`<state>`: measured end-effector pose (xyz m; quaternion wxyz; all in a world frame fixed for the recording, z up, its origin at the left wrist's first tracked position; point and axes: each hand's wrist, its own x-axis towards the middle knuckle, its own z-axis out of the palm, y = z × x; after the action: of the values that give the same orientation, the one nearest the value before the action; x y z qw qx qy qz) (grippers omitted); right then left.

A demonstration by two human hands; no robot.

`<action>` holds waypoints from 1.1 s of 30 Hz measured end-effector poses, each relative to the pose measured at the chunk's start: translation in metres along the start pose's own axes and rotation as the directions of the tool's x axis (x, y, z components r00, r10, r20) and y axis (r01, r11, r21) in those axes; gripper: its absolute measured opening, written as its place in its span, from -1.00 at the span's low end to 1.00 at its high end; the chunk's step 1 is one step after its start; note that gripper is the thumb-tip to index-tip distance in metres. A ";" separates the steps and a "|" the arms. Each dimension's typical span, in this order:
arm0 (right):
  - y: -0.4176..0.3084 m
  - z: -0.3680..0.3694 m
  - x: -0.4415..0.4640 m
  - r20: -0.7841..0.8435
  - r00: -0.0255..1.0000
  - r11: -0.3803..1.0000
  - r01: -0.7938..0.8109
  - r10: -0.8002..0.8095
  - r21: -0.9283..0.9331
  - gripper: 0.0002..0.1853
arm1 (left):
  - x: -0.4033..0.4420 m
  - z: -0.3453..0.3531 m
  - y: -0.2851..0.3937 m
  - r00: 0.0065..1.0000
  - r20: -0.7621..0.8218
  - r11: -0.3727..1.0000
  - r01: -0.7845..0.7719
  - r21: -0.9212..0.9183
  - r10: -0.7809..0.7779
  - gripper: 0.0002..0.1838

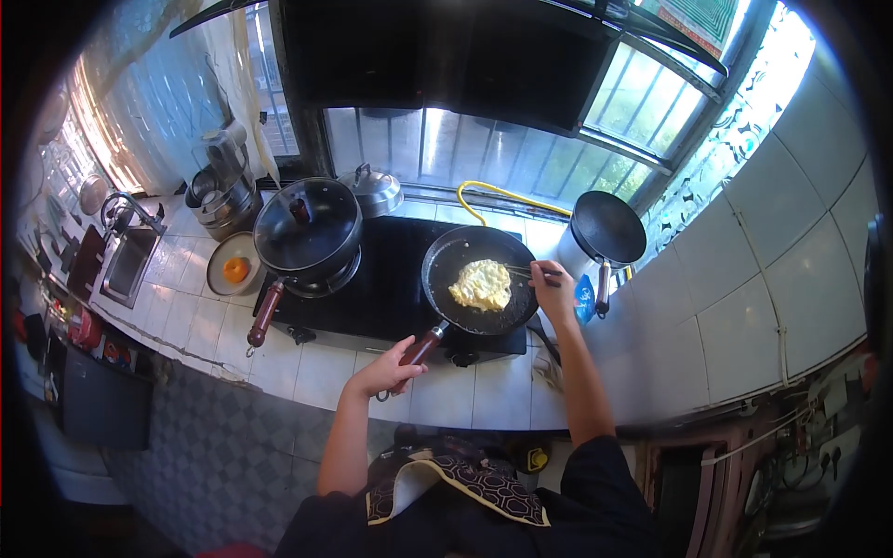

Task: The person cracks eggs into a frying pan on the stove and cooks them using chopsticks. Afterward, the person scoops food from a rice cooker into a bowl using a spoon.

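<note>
A dark frying pan (456, 246) sits on the right side of the black gas stove (391, 244). In it lies a pale yellow mass of cooked egg (482, 285). My left hand (383, 372) is closed around the pan's reddish-brown handle (421, 348). At the pan's right rim, my right hand (555, 288) grips dark chopsticks (521, 270), whose tips reach to the egg's right edge. Part of the chopsticks is hidden by my fingers.
A lidded wok (307, 232) stands on the left burner, its handle jutting forward. Left of it is a bowl (221, 270) holding an orange item (235, 270). A small dark pan (609, 228) sits right of the stove, near a blue packet (584, 298). A steel sink (130, 265) lies far left.
</note>
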<state>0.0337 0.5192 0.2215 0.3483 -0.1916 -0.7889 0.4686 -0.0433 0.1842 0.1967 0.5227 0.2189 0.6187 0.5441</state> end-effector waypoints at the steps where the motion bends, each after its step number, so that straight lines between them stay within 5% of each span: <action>1: -0.012 -0.007 -0.002 -0.017 1.000 1.000 0.017 -0.017 0.016 -0.87 | 0.001 0.000 0.000 1.000 0.000 1.000 -0.004 0.004 0.004 -0.09; 3: -0.020 -0.018 -0.012 0.004 0.999 0.999 0.039 -0.039 0.021 -0.87 | -0.001 0.001 0.004 1.000 -0.004 1.000 0.003 0.017 -0.002 -0.09; 5: -0.021 -0.024 -0.025 0.109 0.982 0.985 -0.162 0.155 0.055 -0.86 | -0.001 0.002 0.005 1.000 -0.004 0.999 0.010 0.031 -0.010 -0.10; 7: -0.018 -0.010 -0.038 0.173 0.972 0.948 -0.201 0.160 0.249 -0.84 | 0.000 0.001 0.006 1.000 -0.005 0.999 0.012 0.034 -0.012 -0.10; 11: 0.009 0.025 -0.051 0.120 0.989 0.945 -0.124 0.091 0.304 -0.85 | 0.001 0.001 0.003 1.000 0.007 0.999 0.007 0.052 -0.007 -0.11; 21: -0.058 -0.004 -0.097 -0.346 0.925 0.935 -0.023 0.154 0.354 -0.88 | 0.018 -0.017 -0.003 0.998 -0.056 0.999 -0.038 -0.003 0.038 -0.14; 23: -0.062 -0.006 -0.117 -0.460 0.871 0.920 0.023 0.173 0.390 -0.88 | 0.021 -0.028 -0.010 0.996 0.089 0.878 0.045 -0.477 -0.003 -0.25; 24: -0.061 -0.007 -0.128 -0.501 0.855 0.943 0.046 0.133 0.329 -0.88 | 0.009 -0.018 -0.009 0.995 -0.091 0.814 -0.026 -0.581 -0.034 -0.41; 27: -0.061 -0.013 -0.151 -0.521 0.854 0.989 0.089 -0.016 0.116 -0.87 | 0.038 -0.029 -0.110 0.989 -0.067 0.696 0.046 -0.717 -0.134 -0.53; 29: -0.061 -0.017 -0.153 -0.481 0.870 0.994 0.105 -0.110 -0.039 -0.87 | 0.065 0.008 -0.119 0.916 0.088 0.821 0.390 -0.418 -0.390 -0.51; 33: -0.063 -0.028 -0.150 -0.486 0.868 0.995 0.096 -0.097 -0.027 -0.87 | 0.111 0.073 -0.109 0.887 0.045 0.844 0.451 -0.290 -0.459 -0.53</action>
<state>0.1585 0.4117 0.2296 0.5583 -0.2640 -0.6849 0.3866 0.0137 0.2761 0.0629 0.6552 -0.0210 0.5721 0.4929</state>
